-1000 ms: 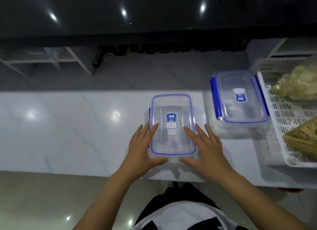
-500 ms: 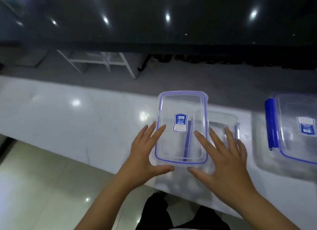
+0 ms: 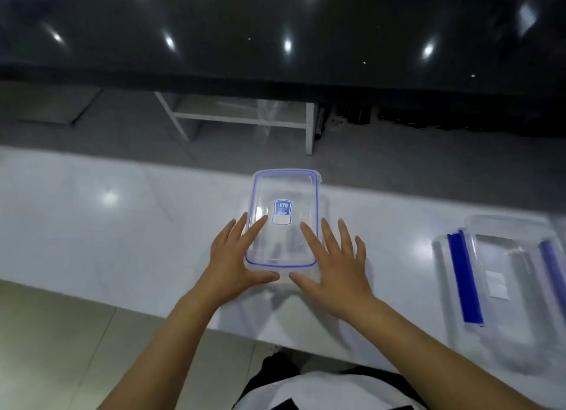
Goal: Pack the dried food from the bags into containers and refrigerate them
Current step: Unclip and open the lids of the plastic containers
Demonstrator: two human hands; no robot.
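Note:
A clear rectangular lid with a blue seal and a blue label sits between my hands over the white counter. My left hand grips its near left corner, thumb under the near edge and fingers on top. My right hand grips the near right corner the same way. A clear container base shows faintly beneath the lid, offset a little to the right. The bags of dried food are out of view.
A second clear container with two blue clips lies on the counter at the far right. Beyond the counter's far edge are a grey floor and a white shelf frame. The near counter edge runs just below my wrists.
The lid has come off the container and is held in both hands. My view has swung left, so the basket with the food bags has left the frame and the second container sits further right.

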